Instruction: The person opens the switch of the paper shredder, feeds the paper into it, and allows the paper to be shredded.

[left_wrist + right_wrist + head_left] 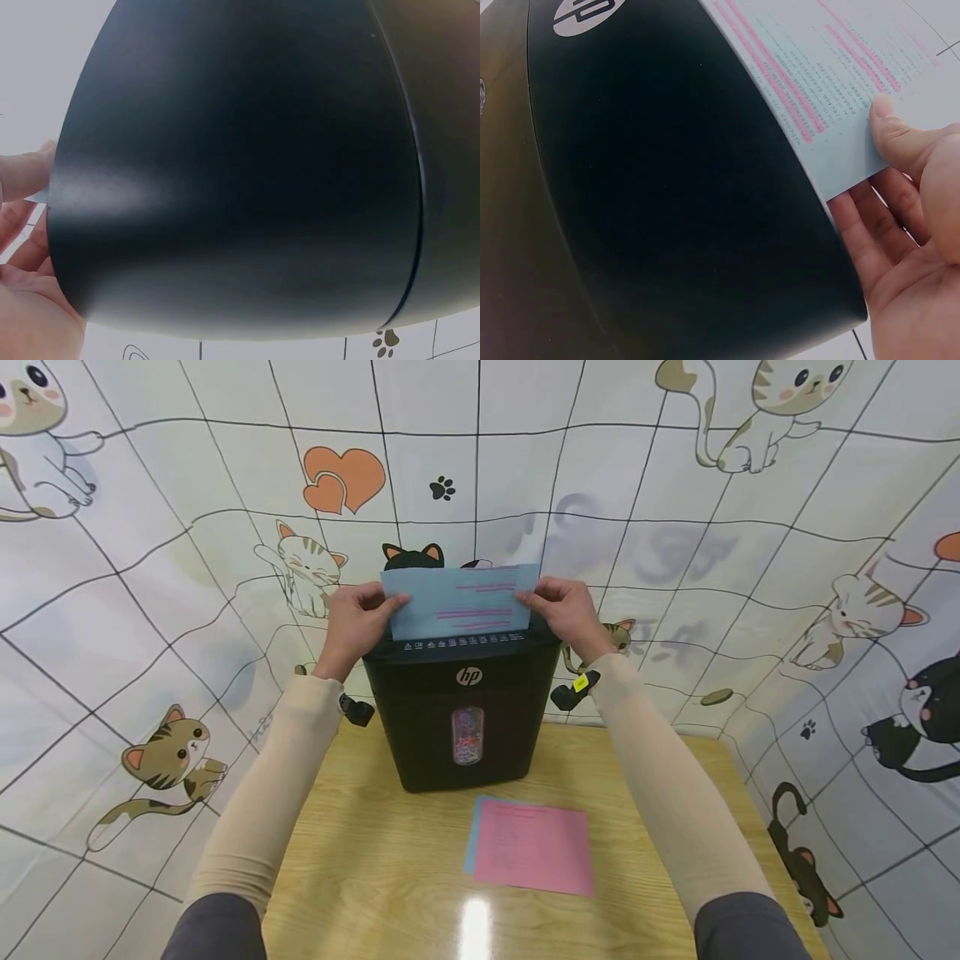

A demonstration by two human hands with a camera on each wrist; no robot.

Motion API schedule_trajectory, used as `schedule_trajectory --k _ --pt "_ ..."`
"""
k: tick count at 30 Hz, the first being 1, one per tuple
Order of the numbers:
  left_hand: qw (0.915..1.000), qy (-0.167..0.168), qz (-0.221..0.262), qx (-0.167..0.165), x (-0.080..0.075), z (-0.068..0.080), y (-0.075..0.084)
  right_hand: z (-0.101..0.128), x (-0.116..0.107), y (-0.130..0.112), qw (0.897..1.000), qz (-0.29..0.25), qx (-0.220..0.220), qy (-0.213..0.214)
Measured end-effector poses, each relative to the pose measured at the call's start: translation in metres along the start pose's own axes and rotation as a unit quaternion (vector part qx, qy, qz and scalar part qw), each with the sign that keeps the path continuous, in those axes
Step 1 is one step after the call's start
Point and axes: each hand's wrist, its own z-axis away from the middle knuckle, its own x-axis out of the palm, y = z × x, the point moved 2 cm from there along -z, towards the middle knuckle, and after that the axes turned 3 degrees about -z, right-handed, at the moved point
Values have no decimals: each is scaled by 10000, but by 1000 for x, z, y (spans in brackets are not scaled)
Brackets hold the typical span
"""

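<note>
A black HP paper shredder (463, 710) stands at the back of the wooden table (360, 877). A light blue sheet (459, 602) with pink highlighted lines stands upright in the shredder's top slot. My left hand (358, 620) pinches the sheet's left edge and my right hand (566, 610) pinches its right edge. In the right wrist view the thumb (891, 131) lies on the blue sheet (832, 82) beside the shredder body (675, 210). The left wrist view is filled by the shredder's black side (240, 172), with my left fingers (22, 176) at its left edge.
A pink sheet (534, 846) lies on a blue sheet (471, 835) on the table in front of the shredder. The shredder's window (467, 736) shows coloured shreds. A cat-print cloth (187, 527) surrounds the table on all sides.
</note>
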Motion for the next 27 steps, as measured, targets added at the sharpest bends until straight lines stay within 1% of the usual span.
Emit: schedule_trajectory --k 5,10,15,21,27 --pt "10000 -19 1 -60 1 0 0 0 -1 2 10000 65 34 -14" --pt "10000 -29 5 15 2 -1 1 1 -2 1 10000 -95 0 13" --pt "10000 -80 -2 45 2 -1 1 0 -3 2 10000 -89 13 11" --pt "9999 -24 -97 -71 0 0 0 -1 0 2 9999 -77 44 -134" --pt "9999 -18 -39 -153 -1 2 0 -2 2 2 9998 -147 43 -148"
